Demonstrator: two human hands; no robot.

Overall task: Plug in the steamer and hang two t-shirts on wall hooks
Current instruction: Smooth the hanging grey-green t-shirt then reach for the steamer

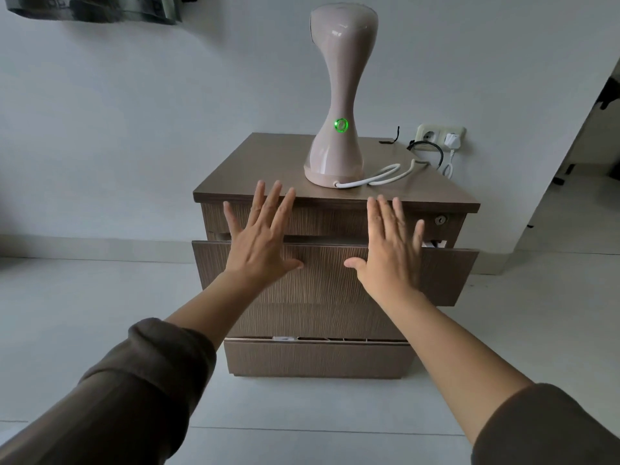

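A pale pink steamer (339, 95) stands upright on the brown cabinet top (255, 169), its ring button glowing green. Its white cord (385, 174) runs right toward the wall socket (439, 135), where a white plug (451, 140) sits. My left hand (260, 236) and my right hand (391, 245) are held out flat, fingers spread, in front of the cabinet's upper drawers, holding nothing. A dark patterned garment (94, 10) hangs on the wall at the top left, mostly cut off by the frame.
The middle drawer (332, 280) stands slightly pulled out and the bottom drawer (318, 359) is ajar. A black cable (432, 147) loops by the socket. White floor tiles surround the cabinet; a doorway opens at the far right.
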